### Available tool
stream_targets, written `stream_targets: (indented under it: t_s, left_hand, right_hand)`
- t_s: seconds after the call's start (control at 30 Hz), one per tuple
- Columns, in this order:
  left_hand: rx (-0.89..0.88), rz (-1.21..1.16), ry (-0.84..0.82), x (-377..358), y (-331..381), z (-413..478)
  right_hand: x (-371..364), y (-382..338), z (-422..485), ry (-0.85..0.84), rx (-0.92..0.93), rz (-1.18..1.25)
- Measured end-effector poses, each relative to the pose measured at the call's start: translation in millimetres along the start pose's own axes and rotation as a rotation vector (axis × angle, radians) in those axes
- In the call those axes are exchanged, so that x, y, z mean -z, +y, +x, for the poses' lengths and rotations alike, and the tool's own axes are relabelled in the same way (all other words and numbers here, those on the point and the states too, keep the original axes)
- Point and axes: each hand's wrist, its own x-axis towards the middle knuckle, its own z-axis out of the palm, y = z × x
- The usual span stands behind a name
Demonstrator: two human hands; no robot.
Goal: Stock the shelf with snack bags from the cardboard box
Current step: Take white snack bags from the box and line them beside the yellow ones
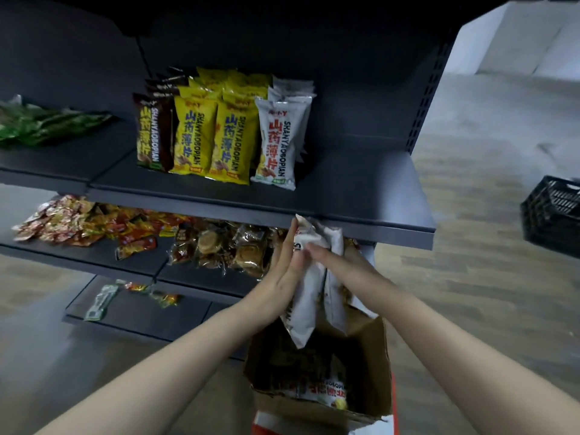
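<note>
Hands meet just above the cardboard box (370, 356), with a bundle of white snack bags (309, 296) sandwiched between them. The left hand (282, 271) lies flat against the bundle's left side, fingers straight and pointing up, pressing rather than gripping. The right hand (339, 265) grasps the bundle from the other side, its fingers curled over the bags near their tops.

The bags are tall, narrow pillow packs, white with crimped ends, and a little dark lettering shows between the hands. Their lower ends hang over the box's open mouth, and their upper ends reach the front edge of the shelf (361, 196) above the box. Inside the box lies a loose white bag (329, 394) printed with red characters and a strip of dark Latin letters.

Up and to the left of the box, packs of the same shape stand upright on the shelf in forward-facing rows: shelved white bags (277, 142), then yellow bags (213, 136), then brown bags (152, 133). Farther left of the box, green packets (47, 124) lie flat. Well to the right of the box, a black crate (552, 211) sits on the floor.
</note>
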Motion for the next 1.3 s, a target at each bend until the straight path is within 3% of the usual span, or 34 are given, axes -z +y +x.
stream_targets:
  t_s: [0.07,0.23,0.37,0.47,0.6,0.7,0.83,0.93,1.07,1.17,1.3]
  left_hand:
    - [-0.064,0.01,0.066,6,19,15]
    - [-0.195,0.038,0.415,18,65,55]
    - [-0.273,0.013,0.63,24,81,81]
    - [-0.274,0.03,0.555,24,88,98]
    - [-0.125,-0.027,0.061,23,90,120]
    - [-0.056,-0.005,-0.1,20,86,143]
    - [0.093,-0.429,-0.036,24,89,172]
    - [0.094,-0.568,-0.027,33,76,196]
    - [-0.024,-0.519,-0.071,31,61,227]
    - [-0.1,-0.38,0.092,21,51,254]
    - [-0.024,-0.15,0.308,18,38,288]
  right_hand:
    - [10,-23,8,0.031,0.006,0.035]
    - [28,-73,37,0.17,0.111,0.26]
    - [42,-100,59,0.238,0.142,0.272]
    - [51,-110,74,0.28,0.142,0.283]
    - [70,-121,93,0.425,0.114,0.258]
    - [83,-125,106,0.398,0.035,0.239]
    - [111,-130,116,0.038,-0.035,0.378]
    - [134,-122,132,-0.052,-0.009,0.34]
    - [144,-105,159,0.008,-0.039,0.242]
    - [149,-87,178,0.08,-0.074,0.312]
    - [158,-66,193,0.126,-0.137,0.55]
